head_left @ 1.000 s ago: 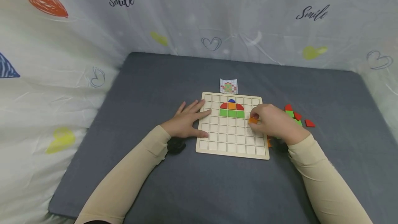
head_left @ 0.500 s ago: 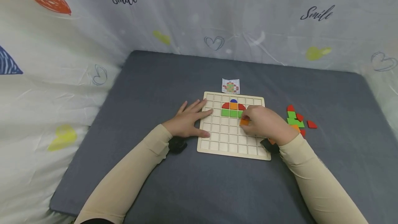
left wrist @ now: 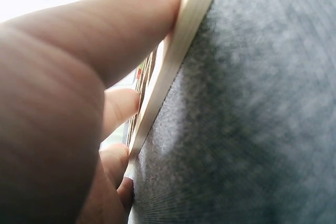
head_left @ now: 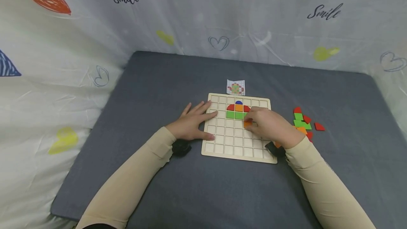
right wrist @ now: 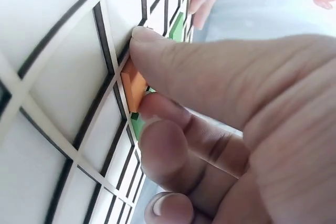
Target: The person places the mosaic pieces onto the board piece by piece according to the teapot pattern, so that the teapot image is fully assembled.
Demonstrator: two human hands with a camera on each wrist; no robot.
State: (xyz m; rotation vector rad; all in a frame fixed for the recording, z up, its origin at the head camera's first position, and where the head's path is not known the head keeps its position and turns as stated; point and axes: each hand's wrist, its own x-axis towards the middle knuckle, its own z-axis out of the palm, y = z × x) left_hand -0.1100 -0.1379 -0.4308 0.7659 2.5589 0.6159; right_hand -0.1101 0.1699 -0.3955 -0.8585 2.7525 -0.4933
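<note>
Orange tile: a small orange square piece (head_left: 247,124) pinched at the fingertips of the right hand (head_left: 270,127), on the grid just below the green row, toward 3 o'clock of the board's middle; the right wrist view shows it (right wrist: 134,85) tilted on edge at a cell's rim, touching the board.
Right hand: thumb and forefinger curled round the orange tile, the other fingers bent beneath.
Left hand: the left hand (head_left: 191,123) lies flat with straight, spread fingers on the board's 9 o'clock edge, thumb along the frame; it holds nothing.
Puzzle board: a wooden grid board (head_left: 222,144) lies flat on the grey counter (head_left: 178,186).
Placed pieces: a blue half-round (head_left: 239,103) at 12 o'clock, under it a red quarter (head_left: 230,107), an orange square (head_left: 239,108) and another red quarter (head_left: 247,109), then a row of green squares (head_left: 234,115).
Loose pieces: a small heap of red, green and orange tiles (head_left: 302,122) at 3 o'clock of the board, apart from it.
Pattern card: a small printed card (head_left: 235,87) just beyond the board's 12 o'clock edge.
Backdrop: a white sheet (head_left: 95,27) with hearts and the word "Smile".
</note>
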